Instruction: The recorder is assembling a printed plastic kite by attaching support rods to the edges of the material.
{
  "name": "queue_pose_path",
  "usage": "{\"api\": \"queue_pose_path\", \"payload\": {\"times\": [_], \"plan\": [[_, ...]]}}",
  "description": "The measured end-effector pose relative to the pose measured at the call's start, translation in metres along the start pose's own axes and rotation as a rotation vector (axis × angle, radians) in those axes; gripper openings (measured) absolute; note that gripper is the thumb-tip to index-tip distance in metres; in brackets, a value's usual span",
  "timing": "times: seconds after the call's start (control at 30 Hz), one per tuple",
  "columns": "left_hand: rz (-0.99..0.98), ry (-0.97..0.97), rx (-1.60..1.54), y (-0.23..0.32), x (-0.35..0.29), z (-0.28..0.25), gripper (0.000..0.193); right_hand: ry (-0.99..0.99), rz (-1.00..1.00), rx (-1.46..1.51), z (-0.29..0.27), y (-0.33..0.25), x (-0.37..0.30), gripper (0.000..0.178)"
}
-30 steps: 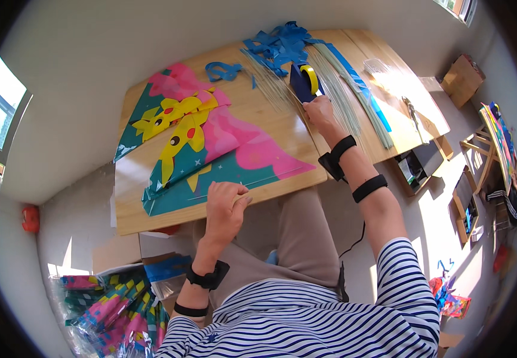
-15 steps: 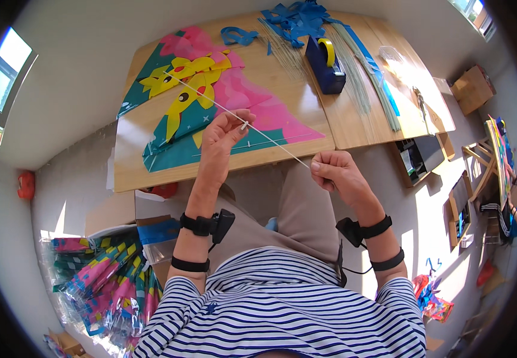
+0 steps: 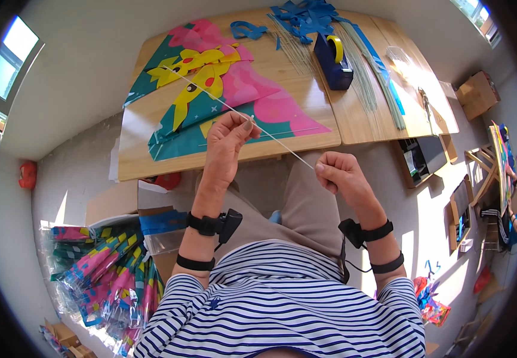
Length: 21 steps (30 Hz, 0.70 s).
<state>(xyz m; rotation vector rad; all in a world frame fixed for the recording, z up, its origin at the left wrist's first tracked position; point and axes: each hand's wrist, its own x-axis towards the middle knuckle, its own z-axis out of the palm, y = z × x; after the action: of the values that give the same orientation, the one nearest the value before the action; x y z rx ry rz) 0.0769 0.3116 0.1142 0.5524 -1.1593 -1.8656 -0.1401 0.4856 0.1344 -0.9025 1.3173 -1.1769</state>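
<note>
Left hand [image 3: 228, 136] is clamping fingers on thin white rod [image 3: 285, 147], right hand [image 3: 340, 171] is pinching its near end, printed sheets [image 3: 279, 110] are lying on table [image 3: 136, 143].

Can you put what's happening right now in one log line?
left hand: pinches thin white rod | right hand: pinches rod's near end | table: printed sheet, blue tape dispenser

Sunlight [image 3: 61, 207] streaks the grey floor [image 3: 367, 179] around a pale wooden table [image 3: 307, 102], near a left-hand window [image 3: 10, 59].
</note>
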Motion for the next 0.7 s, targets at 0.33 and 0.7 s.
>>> {"api": "queue_pose_path", "payload": {"times": [0.33, 0.7], "plan": [[-0.02, 0.052, -0.134, 0.0, -0.001, 0.005, 0.013, -0.017, 0.007, -0.071, 0.007, -0.002, -0.013, 0.02], [-0.06, 0.033, -0.143, 0.003, -0.003, 0.012, 0.02, -0.088, 0.061, -0.06, 0.01, 0.004, -0.016, 0.021]]}}
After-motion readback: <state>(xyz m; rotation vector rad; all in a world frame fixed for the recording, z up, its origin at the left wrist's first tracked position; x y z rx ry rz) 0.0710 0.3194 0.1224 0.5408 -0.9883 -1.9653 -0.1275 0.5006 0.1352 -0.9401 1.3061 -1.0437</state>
